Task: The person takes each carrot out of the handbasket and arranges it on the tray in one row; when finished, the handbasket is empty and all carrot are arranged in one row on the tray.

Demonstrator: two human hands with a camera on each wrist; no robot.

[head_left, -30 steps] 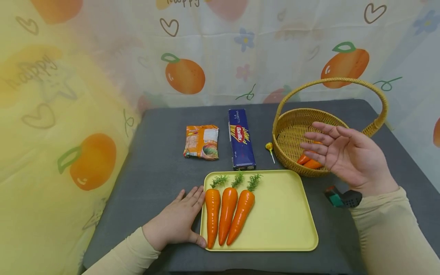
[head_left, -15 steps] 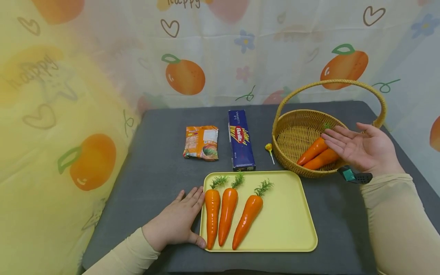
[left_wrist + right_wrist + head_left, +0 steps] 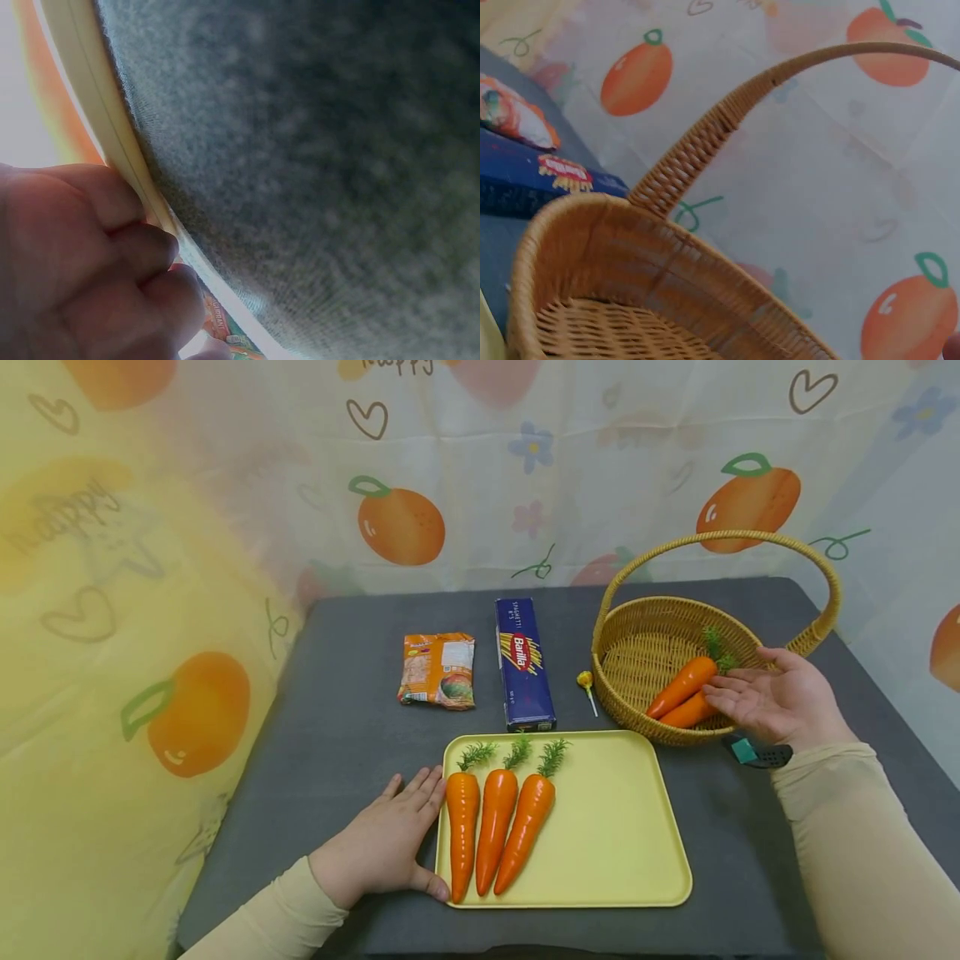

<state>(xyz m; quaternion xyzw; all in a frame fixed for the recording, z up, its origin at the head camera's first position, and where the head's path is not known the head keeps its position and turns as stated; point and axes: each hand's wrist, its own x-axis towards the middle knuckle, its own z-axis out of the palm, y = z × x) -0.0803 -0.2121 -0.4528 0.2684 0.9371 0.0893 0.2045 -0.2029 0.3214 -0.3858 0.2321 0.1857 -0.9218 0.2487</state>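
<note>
Three orange carrots with green tops, the left one (image 3: 462,835), the middle one (image 3: 497,827) and the right one (image 3: 527,835), lie side by side on a yellow tray (image 3: 615,827). My left hand (image 3: 386,839) rests at the tray's left edge, fingers straight and thumb at the lower corner. Two more carrots, an upper one (image 3: 681,687) and a lower one (image 3: 688,712), lie in a wicker basket (image 3: 637,643). Over the basket's right side is my right hand (image 3: 783,697), palm up, fingers extended and partly covering the lower carrot; whether they touch it, I cannot tell.
Behind the tray lie a blue spaghetti box (image 3: 525,664), an orange noodle packet (image 3: 437,670) and a yellow lollipop (image 3: 587,685). The basket's tall handle (image 3: 720,535) arches above it. Fruit-patterned cloth (image 3: 480,485) hangs behind the grey table (image 3: 337,693).
My right hand has moved right, then slightly back left and down at the basket's carrots. The tray's right carrot shifted rightward, then back beside the middle one. The left hand stays put.
</note>
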